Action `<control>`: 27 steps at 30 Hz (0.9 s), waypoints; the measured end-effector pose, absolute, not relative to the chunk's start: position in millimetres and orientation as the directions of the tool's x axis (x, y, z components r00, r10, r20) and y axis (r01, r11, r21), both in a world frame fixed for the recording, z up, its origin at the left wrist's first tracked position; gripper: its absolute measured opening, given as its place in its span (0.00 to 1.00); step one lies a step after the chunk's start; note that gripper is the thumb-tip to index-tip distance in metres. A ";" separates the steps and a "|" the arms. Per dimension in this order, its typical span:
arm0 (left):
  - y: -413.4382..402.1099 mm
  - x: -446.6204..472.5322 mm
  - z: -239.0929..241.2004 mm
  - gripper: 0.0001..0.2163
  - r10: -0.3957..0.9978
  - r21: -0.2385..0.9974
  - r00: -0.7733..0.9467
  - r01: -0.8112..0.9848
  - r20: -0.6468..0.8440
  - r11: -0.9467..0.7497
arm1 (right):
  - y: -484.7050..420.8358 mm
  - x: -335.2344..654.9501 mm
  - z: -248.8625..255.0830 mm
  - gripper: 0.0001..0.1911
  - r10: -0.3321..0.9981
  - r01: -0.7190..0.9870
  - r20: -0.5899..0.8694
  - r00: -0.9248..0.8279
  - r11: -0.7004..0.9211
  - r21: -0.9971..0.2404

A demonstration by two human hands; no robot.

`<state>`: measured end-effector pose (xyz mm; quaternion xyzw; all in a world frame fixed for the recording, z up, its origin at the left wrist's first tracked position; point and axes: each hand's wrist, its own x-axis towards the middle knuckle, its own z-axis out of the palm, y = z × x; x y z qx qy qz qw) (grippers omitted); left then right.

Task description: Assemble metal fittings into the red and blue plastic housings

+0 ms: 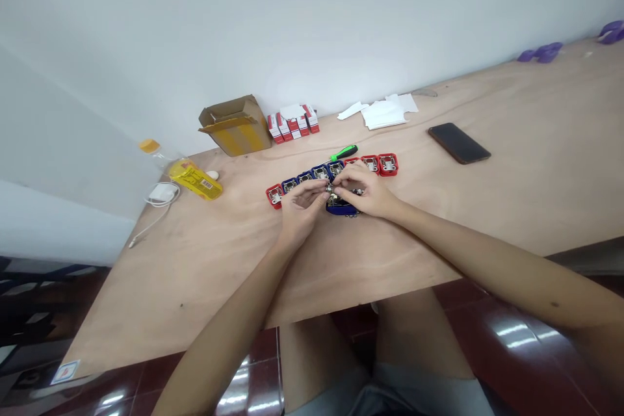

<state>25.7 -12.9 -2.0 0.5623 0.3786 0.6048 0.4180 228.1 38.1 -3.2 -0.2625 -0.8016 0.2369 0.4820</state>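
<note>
The near edge of the plywood surface [195, 273] runs diagonally beneath the forearms, leaving a broad bare strip of wood between it and the hands. The left hand [302, 208] and right hand [363, 188] are held close together, both narrowly closed and pinching a small metal piece [330, 188] above a blue-framed fitting [341, 209]. Directly behind lies a row of red- and blue-framed metal fittings [380, 164], its ends extending past both hands. A green-handled screwdriver [344, 153] lies just beyond the row. Open wood extends rightward to a black smartphone [459, 143]. Farther back, near the white wall [312, 26], are a cardboard box [235, 125], small red-and-white cartons [292, 125] and loose white paper [383, 112]. Toward the left edge lie a yellow packet [195, 179] and a white charger [163, 193].
</note>
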 end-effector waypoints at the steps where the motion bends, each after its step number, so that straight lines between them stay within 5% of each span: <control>1: -13.3 26.1 -2.1 0.11 0.927 0.924 -0.007 -0.080 0.375 -0.374 | 37.4 227.2 -3.7 0.04 0.654 0.181 0.646 -0.394 0.744 -0.643; 27: -23.5 26.9 -2.1 0.08 0.890 0.891 0.049 0.012 0.453 -0.454 | 33.3 224.2 -7.9 0.10 0.810 0.105 0.414 -0.414 0.495 -0.863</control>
